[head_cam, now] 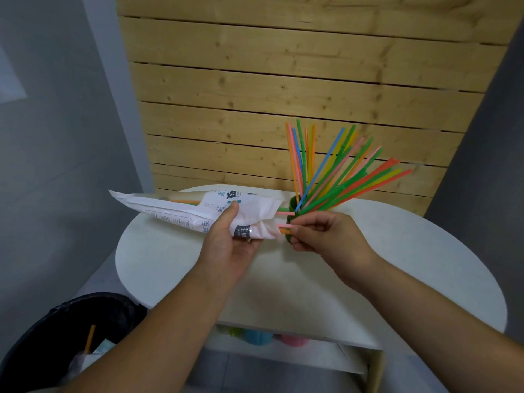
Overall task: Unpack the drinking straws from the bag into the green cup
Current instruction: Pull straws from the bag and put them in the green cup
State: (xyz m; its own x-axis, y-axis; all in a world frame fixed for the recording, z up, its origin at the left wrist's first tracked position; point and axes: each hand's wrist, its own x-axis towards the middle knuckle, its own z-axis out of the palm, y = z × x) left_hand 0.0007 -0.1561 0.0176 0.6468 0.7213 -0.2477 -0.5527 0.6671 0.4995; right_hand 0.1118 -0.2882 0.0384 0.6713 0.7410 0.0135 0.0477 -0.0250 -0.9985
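The R hand (320,234) makes the grip: its fingertips (296,228) are closed together on the ends of the pink and orange straws (285,222) that stick out of the bag mouth, just in front of the green cup (293,204). I judge the pinch sits at the ends because only this short part is free. The rest of each straw is inside the bag (181,211), to the left of the cup.

The L hand (226,245) is wrapped round the bag near its mouth, thumb on top, prob. to hold the plastic back while the straws slide out. The bag is held above the tabletop (397,265) w/ its mouth turned to the cup, so the way from bag to cup is short.

In the cup many coloured straws (334,177) stand, fanned out up and to the right, i.e. most of the work seems done. Far to the left of the cup and lower, a black bin (56,330) holds one orange straw (90,337).
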